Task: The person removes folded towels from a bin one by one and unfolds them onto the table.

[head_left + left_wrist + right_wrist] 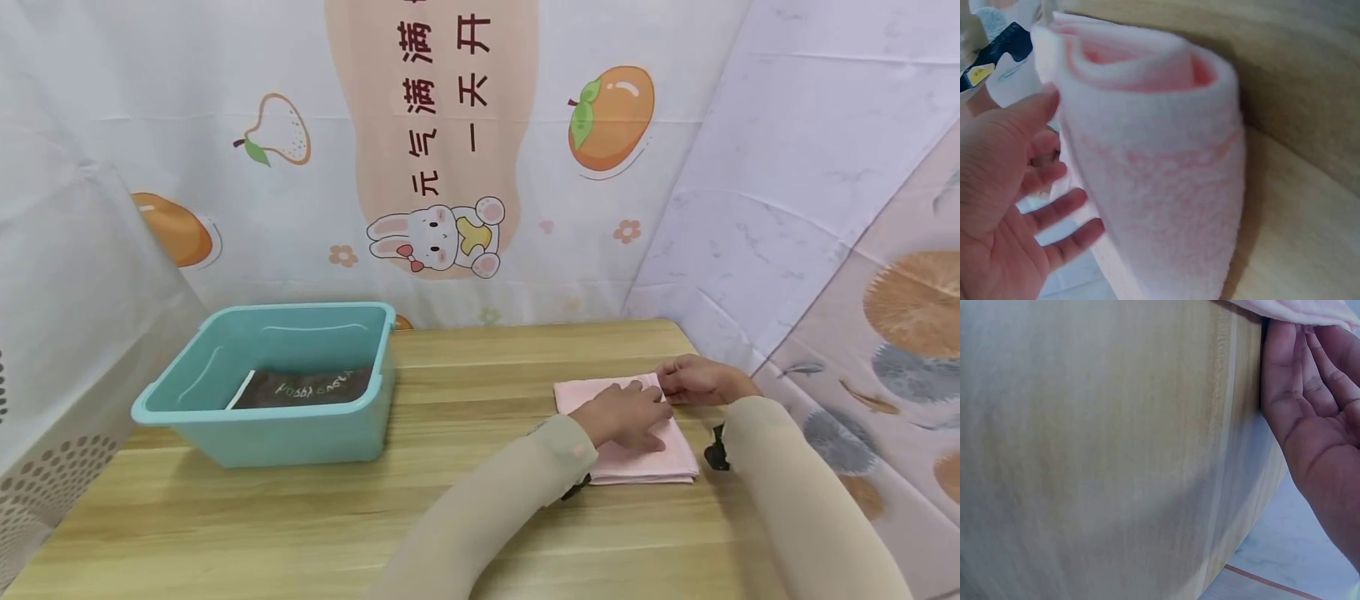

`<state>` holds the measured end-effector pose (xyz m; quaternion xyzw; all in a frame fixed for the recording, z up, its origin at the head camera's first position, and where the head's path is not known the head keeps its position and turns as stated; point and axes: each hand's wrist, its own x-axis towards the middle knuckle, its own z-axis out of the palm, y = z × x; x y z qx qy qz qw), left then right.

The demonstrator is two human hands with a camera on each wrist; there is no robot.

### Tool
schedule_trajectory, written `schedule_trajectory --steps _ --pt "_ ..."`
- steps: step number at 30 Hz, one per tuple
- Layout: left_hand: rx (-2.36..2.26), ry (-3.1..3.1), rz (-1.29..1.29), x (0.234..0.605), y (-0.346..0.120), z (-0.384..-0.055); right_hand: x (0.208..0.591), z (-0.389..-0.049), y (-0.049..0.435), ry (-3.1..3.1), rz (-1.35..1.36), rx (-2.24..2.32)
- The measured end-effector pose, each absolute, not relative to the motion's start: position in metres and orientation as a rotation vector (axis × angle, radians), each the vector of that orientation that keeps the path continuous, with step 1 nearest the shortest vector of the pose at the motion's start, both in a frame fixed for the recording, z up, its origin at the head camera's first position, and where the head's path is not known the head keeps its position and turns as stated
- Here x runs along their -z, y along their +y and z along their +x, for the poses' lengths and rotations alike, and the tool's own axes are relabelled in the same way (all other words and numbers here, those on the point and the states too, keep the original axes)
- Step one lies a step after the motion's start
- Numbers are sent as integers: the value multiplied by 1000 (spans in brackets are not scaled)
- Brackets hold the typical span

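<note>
A folded pink towel (678,454) lies on the right part of the wooden table. My left hand (630,414) rests over it with fingers spread and loosely bent. In the left wrist view, that hand's fingertips (1094,231) touch the side of the towel (1154,187), whose layers curl in a rounded fold. At the towel's far right corner, my right hand (697,381) pinches the edge. The right wrist view has its fingers (1319,394) bunched together right at the towel's hem (1310,309).
A light teal plastic basin (270,433) stands on the left side of the table (450,492). Inside lies a dark, flat item (307,389) with white lettering. Printed curtains (540,250) hang behind the table and along both sides.
</note>
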<state>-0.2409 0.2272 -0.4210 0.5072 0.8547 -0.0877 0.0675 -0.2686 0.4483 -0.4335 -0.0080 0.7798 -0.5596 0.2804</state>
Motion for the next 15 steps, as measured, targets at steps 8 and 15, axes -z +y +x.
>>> schedule_trajectory --steps 8,15 --pt "259 2406 1629 423 233 -247 431 -270 446 2076 -46 1491" --pt "282 2325 1593 420 239 -242 430 -268 445 2081 -25 1480"
